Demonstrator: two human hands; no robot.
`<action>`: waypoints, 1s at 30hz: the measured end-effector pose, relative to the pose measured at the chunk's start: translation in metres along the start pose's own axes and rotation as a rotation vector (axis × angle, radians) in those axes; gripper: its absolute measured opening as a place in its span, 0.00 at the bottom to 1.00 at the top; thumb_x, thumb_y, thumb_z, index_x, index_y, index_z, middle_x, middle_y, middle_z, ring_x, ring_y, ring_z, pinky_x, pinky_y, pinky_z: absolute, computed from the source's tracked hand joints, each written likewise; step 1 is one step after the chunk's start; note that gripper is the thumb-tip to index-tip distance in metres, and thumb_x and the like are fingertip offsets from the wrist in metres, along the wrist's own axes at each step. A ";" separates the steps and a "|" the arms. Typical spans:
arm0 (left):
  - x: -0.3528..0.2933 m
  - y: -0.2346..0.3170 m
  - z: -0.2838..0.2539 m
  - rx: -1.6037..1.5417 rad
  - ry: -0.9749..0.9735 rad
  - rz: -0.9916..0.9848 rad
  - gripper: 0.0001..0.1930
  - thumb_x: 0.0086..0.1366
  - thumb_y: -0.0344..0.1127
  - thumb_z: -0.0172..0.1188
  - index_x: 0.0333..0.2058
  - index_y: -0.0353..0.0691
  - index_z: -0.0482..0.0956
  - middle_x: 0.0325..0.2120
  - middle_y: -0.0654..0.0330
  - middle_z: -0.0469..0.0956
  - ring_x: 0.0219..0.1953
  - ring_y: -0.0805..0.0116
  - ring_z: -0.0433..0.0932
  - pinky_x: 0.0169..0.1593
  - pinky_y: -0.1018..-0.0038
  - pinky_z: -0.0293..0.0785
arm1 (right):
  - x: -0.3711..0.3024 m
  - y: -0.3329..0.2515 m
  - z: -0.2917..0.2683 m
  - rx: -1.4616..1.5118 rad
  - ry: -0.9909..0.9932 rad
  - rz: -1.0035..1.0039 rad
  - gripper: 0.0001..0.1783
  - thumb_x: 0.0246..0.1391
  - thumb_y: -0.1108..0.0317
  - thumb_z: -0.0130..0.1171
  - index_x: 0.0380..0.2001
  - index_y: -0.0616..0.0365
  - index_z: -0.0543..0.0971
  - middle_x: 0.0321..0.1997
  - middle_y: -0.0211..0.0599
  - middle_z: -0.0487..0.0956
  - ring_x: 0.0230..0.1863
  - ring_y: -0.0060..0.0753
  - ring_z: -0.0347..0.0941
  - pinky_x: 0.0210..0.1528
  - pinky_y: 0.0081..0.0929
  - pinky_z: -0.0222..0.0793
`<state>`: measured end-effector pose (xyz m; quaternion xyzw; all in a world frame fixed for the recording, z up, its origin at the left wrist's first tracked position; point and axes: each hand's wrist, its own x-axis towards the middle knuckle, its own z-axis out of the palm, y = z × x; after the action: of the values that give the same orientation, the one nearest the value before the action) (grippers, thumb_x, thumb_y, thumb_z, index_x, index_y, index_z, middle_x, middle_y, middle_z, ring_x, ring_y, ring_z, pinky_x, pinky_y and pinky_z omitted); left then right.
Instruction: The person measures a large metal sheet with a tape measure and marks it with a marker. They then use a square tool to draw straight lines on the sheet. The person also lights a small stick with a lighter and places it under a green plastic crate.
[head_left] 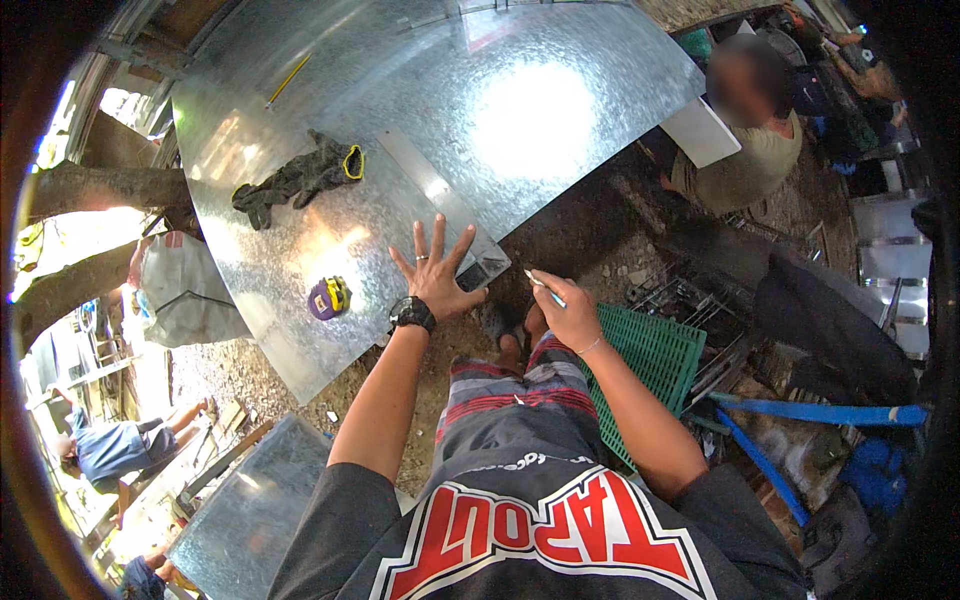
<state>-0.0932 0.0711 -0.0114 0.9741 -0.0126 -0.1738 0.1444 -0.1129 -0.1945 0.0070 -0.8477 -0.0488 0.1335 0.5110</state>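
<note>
My left hand lies with fingers spread at the near edge of a shiny metal sheet, pressing on the lower end of a flat metal square. The square's long blade runs away from me to the upper left; a dark piece shows by my thumb. Just off the sheet's edge, my right hand grips a slim white pen, its tip pointing toward the square. On the sheet, left of my left hand, sits a purple and yellow tape measure. Beyond it are dark work gloves with a yellow cuff.
A yellow pencil lies farther off on the sheet. Beside my right forearm stands a green plastic crate. Another person sits at the upper right, close to the sheet. Blue pipes lie at lower right; a second metal sheet is at lower left.
</note>
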 end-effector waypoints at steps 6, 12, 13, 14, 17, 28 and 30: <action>-0.002 -0.003 0.003 -0.013 0.032 0.007 0.63 0.40 0.66 0.76 0.77 0.83 0.52 0.82 0.59 0.34 0.81 0.40 0.26 0.69 0.18 0.18 | 0.037 -0.015 0.013 -0.056 -0.046 -0.138 0.21 0.71 0.59 0.59 0.60 0.57 0.83 0.55 0.46 0.86 0.54 0.47 0.81 0.59 0.43 0.75; 0.000 -0.002 0.004 -0.028 0.048 0.016 0.64 0.39 0.66 0.76 0.77 0.83 0.52 0.82 0.60 0.35 0.81 0.40 0.27 0.68 0.16 0.20 | 0.061 -0.007 0.022 -0.157 -0.083 -0.234 0.20 0.70 0.60 0.58 0.59 0.56 0.84 0.52 0.43 0.87 0.53 0.48 0.81 0.58 0.46 0.73; 0.000 -0.003 0.004 -0.026 0.045 0.012 0.64 0.39 0.66 0.76 0.77 0.83 0.52 0.82 0.60 0.35 0.81 0.40 0.27 0.68 0.15 0.20 | 0.063 -0.009 0.022 -0.200 -0.085 -0.266 0.19 0.68 0.62 0.59 0.57 0.56 0.84 0.52 0.43 0.87 0.52 0.48 0.81 0.56 0.46 0.72; 0.000 -0.002 0.004 -0.030 0.041 0.009 0.64 0.39 0.65 0.76 0.76 0.83 0.52 0.82 0.60 0.35 0.82 0.40 0.27 0.68 0.15 0.21 | 0.065 -0.011 0.020 -0.244 -0.087 -0.299 0.18 0.67 0.64 0.59 0.56 0.56 0.85 0.51 0.43 0.87 0.51 0.47 0.81 0.54 0.46 0.71; -0.002 -0.003 0.004 -0.044 0.041 -0.003 0.64 0.38 0.65 0.77 0.77 0.81 0.53 0.82 0.60 0.35 0.82 0.42 0.27 0.69 0.16 0.21 | 0.075 -0.022 0.018 -0.384 -0.136 -0.387 0.17 0.65 0.66 0.59 0.54 0.56 0.85 0.49 0.42 0.88 0.50 0.46 0.81 0.52 0.46 0.69; -0.003 0.001 -0.010 -0.056 -0.034 -0.022 0.63 0.39 0.64 0.76 0.77 0.76 0.55 0.82 0.60 0.34 0.82 0.43 0.26 0.69 0.17 0.18 | 0.186 -0.066 0.061 -0.603 -0.143 -0.542 0.15 0.65 0.64 0.57 0.50 0.55 0.85 0.45 0.40 0.88 0.49 0.48 0.81 0.53 0.49 0.67; -0.002 0.002 -0.011 -0.052 -0.040 -0.018 0.63 0.39 0.64 0.75 0.77 0.76 0.54 0.82 0.60 0.34 0.82 0.43 0.26 0.69 0.17 0.18 | 0.183 -0.068 0.055 -0.606 -0.169 -0.504 0.15 0.64 0.64 0.56 0.48 0.54 0.86 0.45 0.39 0.88 0.49 0.49 0.81 0.54 0.52 0.67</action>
<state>-0.0913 0.0724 0.0000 0.9663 -0.0021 -0.1950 0.1679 0.0507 -0.0750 0.0102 -0.9076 -0.3342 0.0530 0.2487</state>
